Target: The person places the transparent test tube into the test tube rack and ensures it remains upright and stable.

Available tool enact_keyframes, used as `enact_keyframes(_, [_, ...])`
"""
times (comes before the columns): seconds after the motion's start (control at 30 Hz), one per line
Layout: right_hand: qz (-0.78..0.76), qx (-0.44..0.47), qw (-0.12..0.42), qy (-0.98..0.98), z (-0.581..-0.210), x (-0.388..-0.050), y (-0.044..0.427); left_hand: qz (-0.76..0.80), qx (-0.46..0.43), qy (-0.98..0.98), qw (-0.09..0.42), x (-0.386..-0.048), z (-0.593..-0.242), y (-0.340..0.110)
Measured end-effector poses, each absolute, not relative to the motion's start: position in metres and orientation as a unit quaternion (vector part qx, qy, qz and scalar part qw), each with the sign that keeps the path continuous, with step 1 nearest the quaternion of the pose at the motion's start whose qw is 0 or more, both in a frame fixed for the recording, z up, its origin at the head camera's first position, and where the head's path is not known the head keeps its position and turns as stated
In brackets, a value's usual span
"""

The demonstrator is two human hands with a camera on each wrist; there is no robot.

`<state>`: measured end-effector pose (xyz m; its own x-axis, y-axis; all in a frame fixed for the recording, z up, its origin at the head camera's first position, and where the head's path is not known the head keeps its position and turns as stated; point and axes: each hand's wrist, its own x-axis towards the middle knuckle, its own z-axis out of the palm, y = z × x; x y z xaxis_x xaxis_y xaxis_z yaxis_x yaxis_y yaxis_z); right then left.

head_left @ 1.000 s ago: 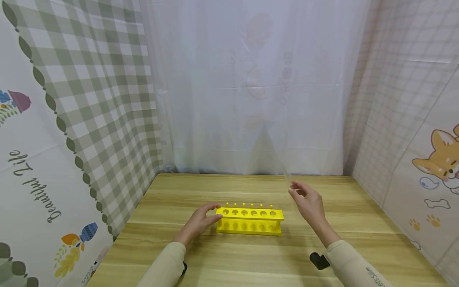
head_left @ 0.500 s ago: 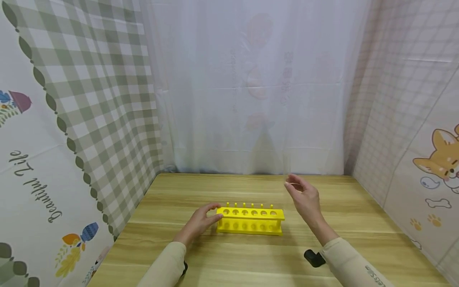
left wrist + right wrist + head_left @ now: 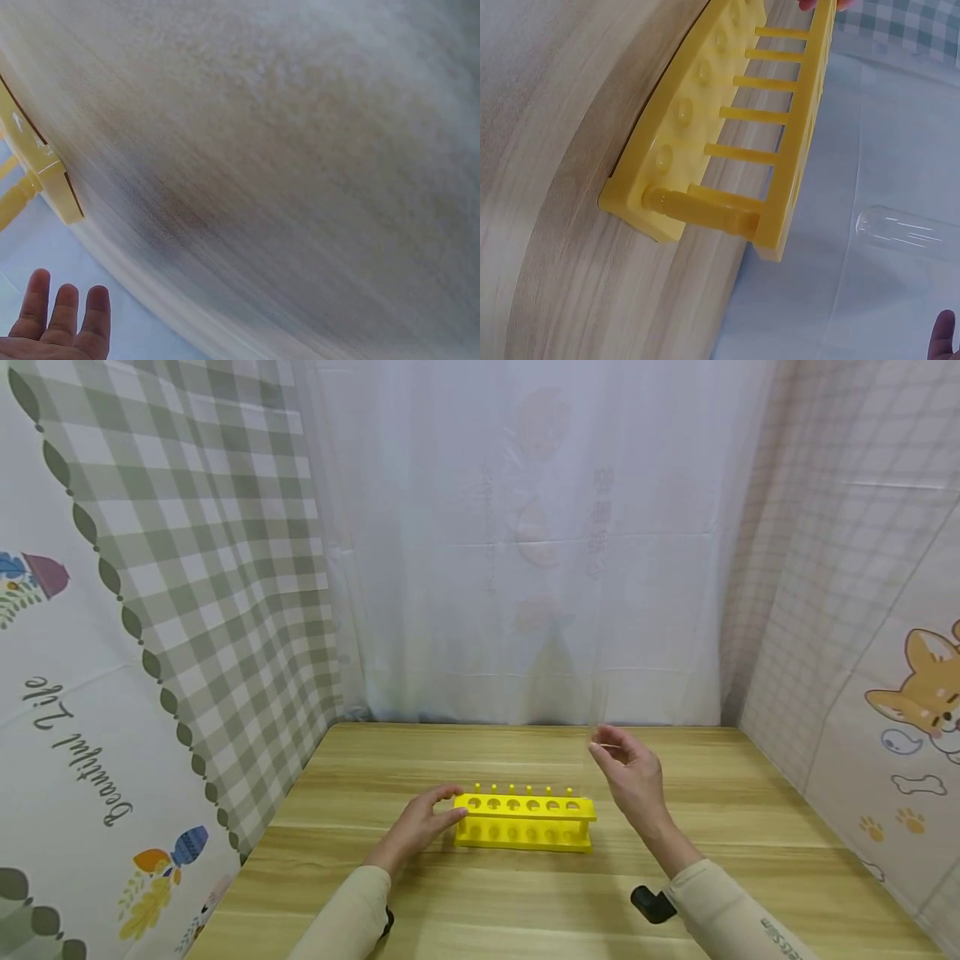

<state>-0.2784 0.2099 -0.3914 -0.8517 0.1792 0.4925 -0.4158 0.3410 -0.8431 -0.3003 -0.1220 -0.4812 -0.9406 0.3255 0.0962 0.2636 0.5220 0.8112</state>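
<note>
A yellow test tube rack (image 3: 522, 822) stands on the wooden table, with a row of round holes in its top bar and short pegs behind. My left hand (image 3: 420, 827) holds its left end, thumb at the front of the top bar. Above and beyond the rack's right end, my right hand (image 3: 633, 777) pinches a clear test tube. In the right wrist view the rounded end of this test tube (image 3: 904, 231) hangs beside the rack's top bar, apart from it. Most of the tube is too faint to trace in the head view. Fingers (image 3: 64, 315) of the left hand show in the left wrist view.
The wooden table (image 3: 480, 910) runs back to a pale curtain (image 3: 450, 610). A green checked cloth (image 3: 225, 568) hangs at the left, and a printed cloth (image 3: 840, 693) at the right. A black device (image 3: 652, 905) sits at the right wrist.
My right hand has risen a little and shifted left with the test tube, closer to the rack's right end. The left hand and the rack have stayed in place.
</note>
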Motion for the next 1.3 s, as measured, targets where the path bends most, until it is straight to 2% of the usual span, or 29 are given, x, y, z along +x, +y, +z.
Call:
enact_keyframes(0.97, [0.585, 0.079, 0.232, -0.773, -0.419, -0.271, 0.198, 0.461, 0.161, 0.872, 0.033, -0.301, -0.483, -0.121])
enact_keyframes(1.3, [0.56, 0.058, 0.2, -0.802, -0.433, -0.267, 0.199, 0.463, 0.159, 0.872, 0.03, -0.301, -0.484, -0.121])
